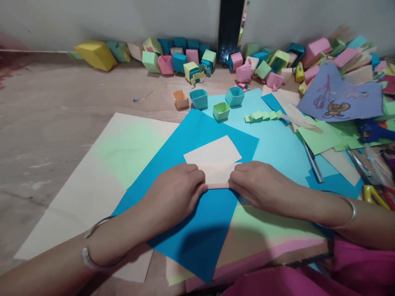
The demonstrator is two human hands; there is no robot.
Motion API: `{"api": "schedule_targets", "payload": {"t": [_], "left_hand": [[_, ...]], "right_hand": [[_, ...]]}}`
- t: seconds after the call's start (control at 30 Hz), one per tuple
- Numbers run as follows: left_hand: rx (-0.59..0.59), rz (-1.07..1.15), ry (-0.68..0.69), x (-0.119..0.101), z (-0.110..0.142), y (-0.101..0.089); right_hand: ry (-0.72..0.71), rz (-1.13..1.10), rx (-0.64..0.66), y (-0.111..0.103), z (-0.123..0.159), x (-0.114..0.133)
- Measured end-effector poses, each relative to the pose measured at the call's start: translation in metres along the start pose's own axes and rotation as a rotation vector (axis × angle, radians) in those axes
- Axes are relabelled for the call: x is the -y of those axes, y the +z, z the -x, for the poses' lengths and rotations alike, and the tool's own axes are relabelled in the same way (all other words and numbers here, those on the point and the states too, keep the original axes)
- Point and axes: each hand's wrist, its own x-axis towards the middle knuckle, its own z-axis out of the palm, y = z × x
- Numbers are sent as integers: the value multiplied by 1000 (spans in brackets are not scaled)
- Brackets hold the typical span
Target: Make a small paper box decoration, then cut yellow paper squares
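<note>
A pale peach piece of paper [216, 154] lies over a blue sheet [197, 230] in the middle of the view. Its near edge is folded into a narrow strip. My left hand [175, 189] pinches the left end of that fold between thumb and fingers. At the other end, my right hand [257, 181] grips the fold in the same way, its fingertips closed on the paper. The fingers cover both ends of the strip. Beyond the paper stand small folded paper boxes: an orange one [180, 99], a green one [221, 111] and blue ones [235, 96].
Many folded paper pieces [179, 62] line the wall. On the right are a purple drawn-on paper [342, 96], a pen [313, 160], scissors [373, 195] and a blue-handled tool [375, 131]. A green folded strip [263, 116] lies ahead. Large pale sheets [83, 185] spread to the left.
</note>
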Motion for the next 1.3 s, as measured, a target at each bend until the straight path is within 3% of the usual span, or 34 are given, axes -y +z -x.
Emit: {"api": "schedule_targets", "payload": {"t": [0.27,0.6,0.8,0.87,0.93,1.03,1.2,1.3], "left_hand": [[-12,-43,-41,-1,-1,1],[-23,-54,-72,1,-3,0],[-7,-12,-141,2,-5,-3],[-19,-39,-142,3,-5,-3],[-72,-99,-100,2,-4,-2],[-167,-214,45,0,1,0],[-86,-342,306,-10,10,8],[-85,-478,336,-17,15,12]], "right_hand": [[61,50,-19,6,-3,0],[1,57,-121,16,2,-6],[-41,-128,-112,9,11,-16],[-23,-83,-97,5,11,-15],[-51,33,-117,3,9,-10],[-215,170,-230,7,6,-1],[-321,262,-338,20,8,9],[-301,299,-322,23,13,11]]}}
